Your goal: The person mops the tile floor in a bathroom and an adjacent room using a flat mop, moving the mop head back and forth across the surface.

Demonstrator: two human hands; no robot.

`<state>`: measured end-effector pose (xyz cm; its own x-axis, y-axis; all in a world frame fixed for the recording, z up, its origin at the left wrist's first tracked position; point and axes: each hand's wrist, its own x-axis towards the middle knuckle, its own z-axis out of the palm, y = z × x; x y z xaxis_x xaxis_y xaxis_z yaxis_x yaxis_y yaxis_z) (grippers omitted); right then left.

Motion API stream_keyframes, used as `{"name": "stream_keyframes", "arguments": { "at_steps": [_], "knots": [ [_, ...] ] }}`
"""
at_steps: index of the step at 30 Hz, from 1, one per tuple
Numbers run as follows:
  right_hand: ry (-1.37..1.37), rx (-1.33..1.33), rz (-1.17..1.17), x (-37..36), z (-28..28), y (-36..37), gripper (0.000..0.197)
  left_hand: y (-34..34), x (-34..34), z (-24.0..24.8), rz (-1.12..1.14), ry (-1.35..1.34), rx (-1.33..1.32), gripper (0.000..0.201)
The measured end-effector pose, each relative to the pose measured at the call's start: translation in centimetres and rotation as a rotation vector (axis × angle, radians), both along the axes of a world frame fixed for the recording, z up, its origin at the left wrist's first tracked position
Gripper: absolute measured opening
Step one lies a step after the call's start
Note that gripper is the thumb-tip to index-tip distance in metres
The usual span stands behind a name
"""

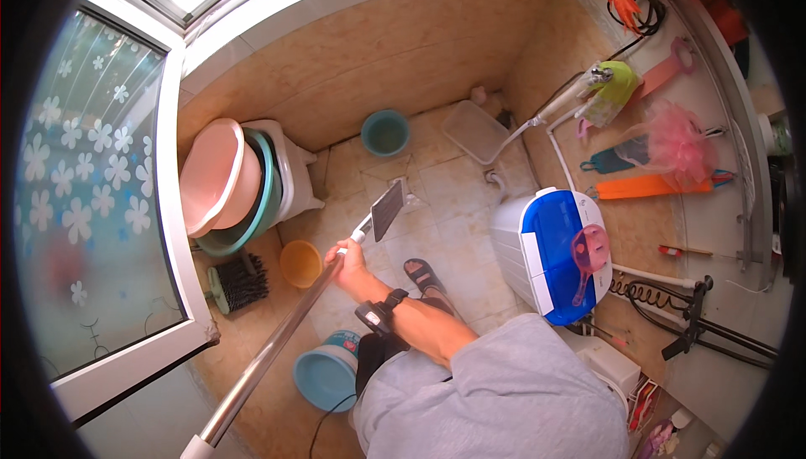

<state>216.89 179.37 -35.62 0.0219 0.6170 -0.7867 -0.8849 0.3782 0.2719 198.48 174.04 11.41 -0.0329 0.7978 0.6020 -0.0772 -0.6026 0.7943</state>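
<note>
My right hand (pixel 351 267) is wrapped round the upper part of a long metal pole (pixel 277 348), which slants from the lower left toward the middle of the floor. Beyond my fingers, a white joint links the pole to a flat, grey rectangular cleaning head (pixel 388 209), tilted over the tiles. Whether the head touches the floor, I cannot tell. A black strap with a small device (pixel 378 314) circles my right wrist. My left hand is outside the picture. An orange-yellow basin (pixel 300 264) lies just left of the pole, near my hand.
Pink (pixel 217 175) and teal basins lean against a white stool (pixel 290 172) at left. A teal bucket (pixel 385 133) and a clear tray (pixel 475 131) sit by the far wall. A blue-lidded washing machine (pixel 550 253) stands right; a blue bucket (pixel 326 379) is near my leg.
</note>
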Motion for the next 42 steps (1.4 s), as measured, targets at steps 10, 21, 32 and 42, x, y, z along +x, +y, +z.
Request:
{"name": "stream_keyframes", "arguments": {
  "at_steps": [10,21,32,42],
  "knots": [
    [0.204,0.156,-0.100,-1.3,6.2,-0.2,0.012,2.1,3.0,-8.7,-0.367,-0.049,-0.263,0.015],
    [-0.052,0.604,0.013,-3.2,17.3,-0.1,0.022,8.1,5.4,-13.1,-0.698,0.022,-0.255,0.019],
    [0.002,0.715,-0.070,-2.8,21.3,1.2,0.016,10.3,9.7,-16.3,-0.677,0.273,-0.226,0.007],
    [-0.082,0.868,0.062,1.2,23.2,0.1,0.025,9.0,14.0,-15.4,-0.577,0.699,-0.285,0.020]
  ]
}}
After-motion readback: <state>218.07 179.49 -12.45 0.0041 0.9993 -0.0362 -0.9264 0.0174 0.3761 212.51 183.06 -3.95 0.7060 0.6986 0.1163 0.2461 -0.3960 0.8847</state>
